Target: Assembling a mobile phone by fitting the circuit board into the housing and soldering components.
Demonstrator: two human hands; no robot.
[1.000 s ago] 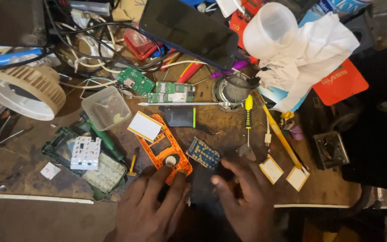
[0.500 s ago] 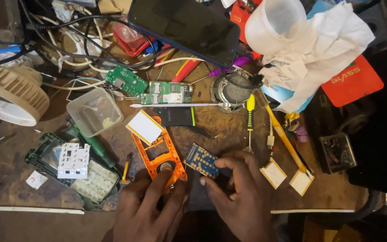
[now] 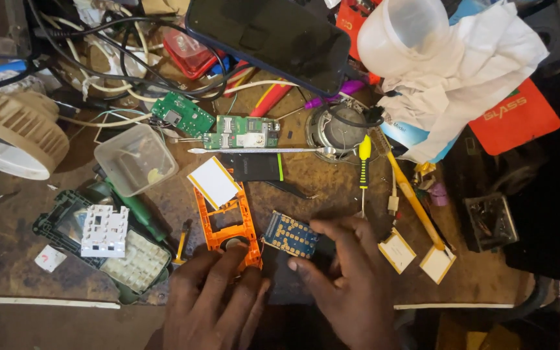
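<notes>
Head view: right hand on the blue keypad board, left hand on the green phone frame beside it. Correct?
Not quite. In the head view the left hand rests on an orange phone frame, not a green one. The right hand is on the blue keypad board, as you said.

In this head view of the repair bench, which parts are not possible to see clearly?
- Dark part under the right hand: the fingers cover most of it.
- Lower end of the orange phone frame: hidden under the left hand.
- Blue keypad board: its right edge is behind the right hand's fingertips; markings are too small.
- Ribbed beige fan housing: cut off by the left edge.
- Dark phone: cut off by the top edge.
</notes>
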